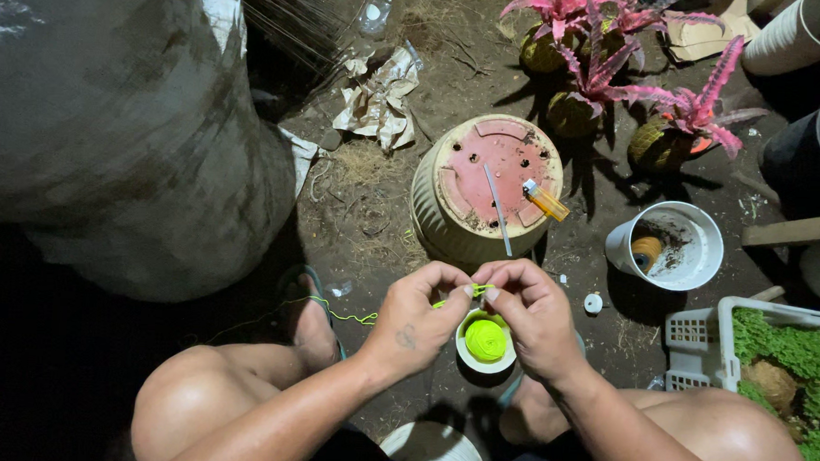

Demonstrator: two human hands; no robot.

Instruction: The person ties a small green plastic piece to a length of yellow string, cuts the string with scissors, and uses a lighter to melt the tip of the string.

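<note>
Two bare hands meet over dark soil in the head camera's downward view, the left hand (415, 318) and the right hand (531, 314) almost touching at the fingertips. Both sets of fingers are pinched nearly closed on a thin neon-yellow string (453, 297) stretched between them; the exact grip is hard to make out behind the knuckles. One strand trails away to the left across a sandalled foot (310, 314). Directly beneath the hands sits a small white cup (465, 353) holding a spool of the same yellow string (485, 340).

Just beyond the hands stands an overturned ribbed pot (447, 218), its reddish base carrying a thin pale stick (498, 209) and an orange lighter (546, 200). To the right, a white bucket (704, 262) holds soil residue and a brownish roll, partly hidden by the rim. Pink-leaved plants (611, 55) on mossy balls rise at the top. A white plastic crate (691, 340) with green moss is cut off at the right edge. A large grey sack (110, 125) fills the left side, its lower part lost in shadow. Crumpled paper (379, 95) lies near it.
</note>
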